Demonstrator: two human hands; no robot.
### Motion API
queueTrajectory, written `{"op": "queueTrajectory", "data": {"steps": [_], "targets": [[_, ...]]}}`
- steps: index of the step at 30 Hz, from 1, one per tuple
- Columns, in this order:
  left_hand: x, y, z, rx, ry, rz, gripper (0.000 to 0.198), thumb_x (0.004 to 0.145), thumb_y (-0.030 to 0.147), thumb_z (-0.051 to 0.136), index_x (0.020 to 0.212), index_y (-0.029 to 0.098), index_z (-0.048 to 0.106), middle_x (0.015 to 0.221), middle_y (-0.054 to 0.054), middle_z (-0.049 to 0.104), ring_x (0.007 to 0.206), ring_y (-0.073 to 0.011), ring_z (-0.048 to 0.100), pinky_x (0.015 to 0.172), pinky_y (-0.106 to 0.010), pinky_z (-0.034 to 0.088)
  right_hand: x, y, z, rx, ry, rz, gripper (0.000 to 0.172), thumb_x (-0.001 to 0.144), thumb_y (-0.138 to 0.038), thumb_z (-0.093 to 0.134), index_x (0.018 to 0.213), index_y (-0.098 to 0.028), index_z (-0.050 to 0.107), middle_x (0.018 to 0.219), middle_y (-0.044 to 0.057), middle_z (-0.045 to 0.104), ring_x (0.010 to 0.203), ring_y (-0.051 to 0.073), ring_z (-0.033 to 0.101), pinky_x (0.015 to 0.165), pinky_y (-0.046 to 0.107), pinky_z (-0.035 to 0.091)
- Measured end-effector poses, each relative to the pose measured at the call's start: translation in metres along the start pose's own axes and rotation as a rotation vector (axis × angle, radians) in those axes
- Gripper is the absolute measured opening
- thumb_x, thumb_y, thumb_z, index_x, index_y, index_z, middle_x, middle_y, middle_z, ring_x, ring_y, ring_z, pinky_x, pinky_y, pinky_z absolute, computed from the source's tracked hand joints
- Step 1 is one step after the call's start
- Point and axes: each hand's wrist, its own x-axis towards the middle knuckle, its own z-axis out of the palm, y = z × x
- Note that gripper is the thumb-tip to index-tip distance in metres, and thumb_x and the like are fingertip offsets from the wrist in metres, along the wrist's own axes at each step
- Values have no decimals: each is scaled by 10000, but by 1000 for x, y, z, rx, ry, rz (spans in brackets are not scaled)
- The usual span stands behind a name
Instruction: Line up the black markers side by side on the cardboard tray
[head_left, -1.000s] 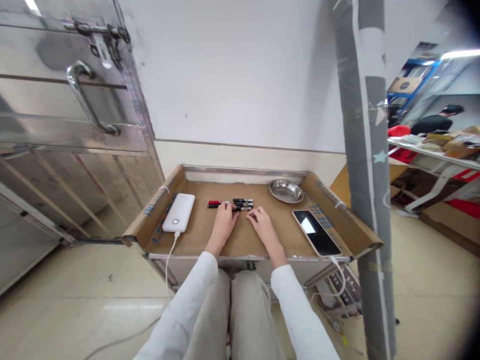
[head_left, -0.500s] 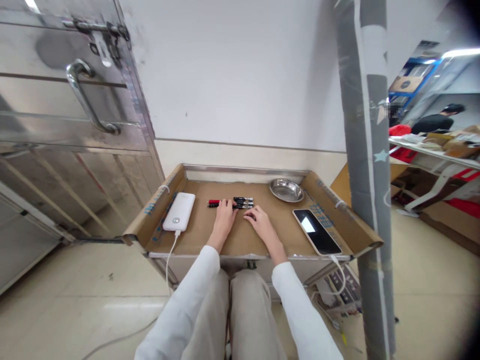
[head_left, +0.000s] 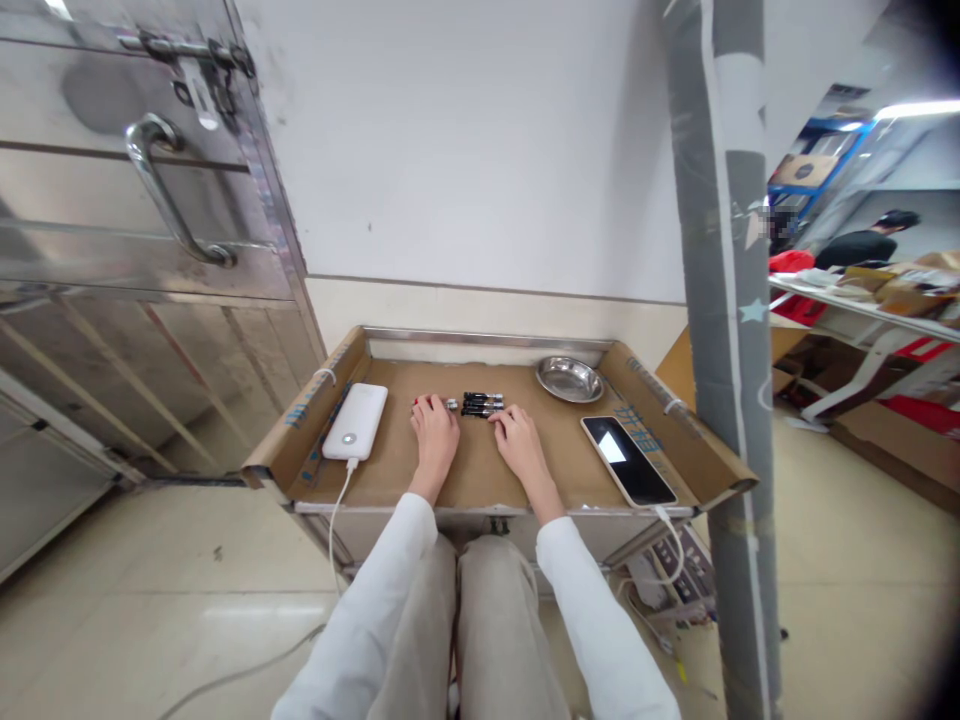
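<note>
On a tray lined with brown cardboard, the person's left hand is now covering a slim red pen, sitting further left than half a second ago, when it was reaching to the black pens. Its fingers are bending down close together; whether they are pinching the pen or only resting on it, I cannot tell. A silvery end is poking out to the right of the fingers, apparently the same pen's. The black-and-silver slim pens are lying just to the right, side by side, and the black length that was showing left of the hand is no longer visible there. This seems to be leaving the black pens as one bundle, with the red one apart. The right hand is curling its fingertips together at the bundle's right end, closer in than before; contact is unclear.

Counting from the left: one white rounded power bank is lying with one white cable plugged in; one red pen is showing; at least three black pens are packing tightly, perhaps four; one shallow oval steel dish is standing towards the back; one dark-screened smartphone is lying nearer the front.
</note>
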Motion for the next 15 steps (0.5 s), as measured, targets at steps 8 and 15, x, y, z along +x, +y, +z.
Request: {"op": "queueTrajectory", "data": {"steps": [8, 15], "targets": [[-9, -2, -7, 131, 102, -77, 175, 872, 248, 430, 932, 140, 554, 1017, -177, 550, 1031, -335, 468, 870, -507, 356, 1, 4, 5, 42, 15, 41, 274, 864, -140, 374, 1009, -176, 605, 963, 103, 572, 911, 224, 532, 852, 368, 410], [-1, 0, -11, -461, -203, 318, 178, 903, 324, 455, 961, 216, 584, 945, -44, 578, 873, -162, 569, 815, -300, 457, 1, -12, -11, 326, 54, -35, 428, 857, -178, 417, 1278, -252, 445, 1176, 78, 503, 1102, 193, 519, 957, 350, 421]]}}
